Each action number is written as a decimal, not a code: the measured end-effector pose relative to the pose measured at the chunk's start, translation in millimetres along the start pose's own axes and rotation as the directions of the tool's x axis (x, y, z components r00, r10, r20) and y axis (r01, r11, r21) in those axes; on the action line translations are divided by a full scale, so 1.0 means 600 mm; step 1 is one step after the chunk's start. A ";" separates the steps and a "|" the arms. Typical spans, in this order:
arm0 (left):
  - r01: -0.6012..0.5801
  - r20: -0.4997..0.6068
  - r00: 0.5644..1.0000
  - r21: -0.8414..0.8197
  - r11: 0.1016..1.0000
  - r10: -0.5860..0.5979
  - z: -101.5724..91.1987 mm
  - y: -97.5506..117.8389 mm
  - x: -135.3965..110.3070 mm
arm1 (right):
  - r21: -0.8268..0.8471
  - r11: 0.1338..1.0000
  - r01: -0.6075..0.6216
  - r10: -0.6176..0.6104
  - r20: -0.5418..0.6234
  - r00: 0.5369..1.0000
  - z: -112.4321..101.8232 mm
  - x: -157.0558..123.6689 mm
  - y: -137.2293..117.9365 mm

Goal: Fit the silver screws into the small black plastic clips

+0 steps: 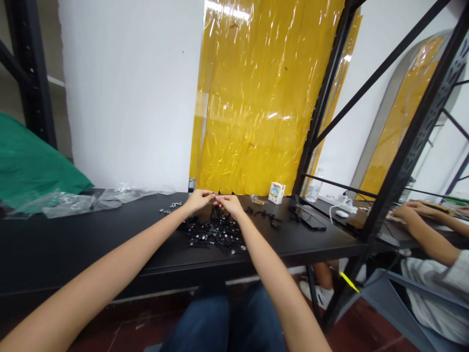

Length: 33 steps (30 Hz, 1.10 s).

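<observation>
My left hand (200, 200) and my right hand (229, 203) meet above the far side of a pile of small black parts (216, 233) with shiny silver discs among them. Both hands are closed in a pinch, fingertips almost touching. Something small and dark seems to be between them, too small to make out. Left of the pile lie several small silver metal pieces (173, 206). To the right of my right hand, some more black parts (270, 215) are scattered on the black table (146, 266).
Clear plastic bags (76, 204) and green cloth (32, 159) lie at the left. A small white box (276, 192), a dark tablet-like device (310, 217) and a bottle (315, 186) stand or lie right. Past a black metal post (397, 166), another person's hands (408, 211) work.
</observation>
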<state>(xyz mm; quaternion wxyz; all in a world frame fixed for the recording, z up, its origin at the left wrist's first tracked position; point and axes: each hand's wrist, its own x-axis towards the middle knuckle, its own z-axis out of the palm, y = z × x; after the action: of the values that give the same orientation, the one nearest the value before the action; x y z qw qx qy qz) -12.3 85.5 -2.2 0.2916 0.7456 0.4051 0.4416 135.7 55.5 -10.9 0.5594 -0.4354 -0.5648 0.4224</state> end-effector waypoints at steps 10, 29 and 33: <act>0.539 0.406 0.840 -0.692 0.479 -0.359 0.005 0.034 -0.024 | 0.242 0.958 -0.154 0.159 0.000 0.987 0.000 -0.005 -0.010; 0.615 0.488 0.787 -0.670 0.415 -0.378 0.001 0.035 -0.021 | 0.408 0.907 0.103 -0.159 0.107 0.981 0.024 -0.033 -0.051; 0.476 0.167 0.846 -0.665 0.575 -0.506 -0.014 0.024 -0.012 | 0.422 0.900 0.110 -0.112 -0.020 0.993 0.013 -0.019 -0.043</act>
<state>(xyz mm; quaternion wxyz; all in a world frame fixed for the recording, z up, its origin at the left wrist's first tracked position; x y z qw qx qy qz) -17.0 72.6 10.2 0.6473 0.4329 0.4088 0.4758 127.4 37.6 10.8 0.6623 -0.2702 -0.4853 0.5029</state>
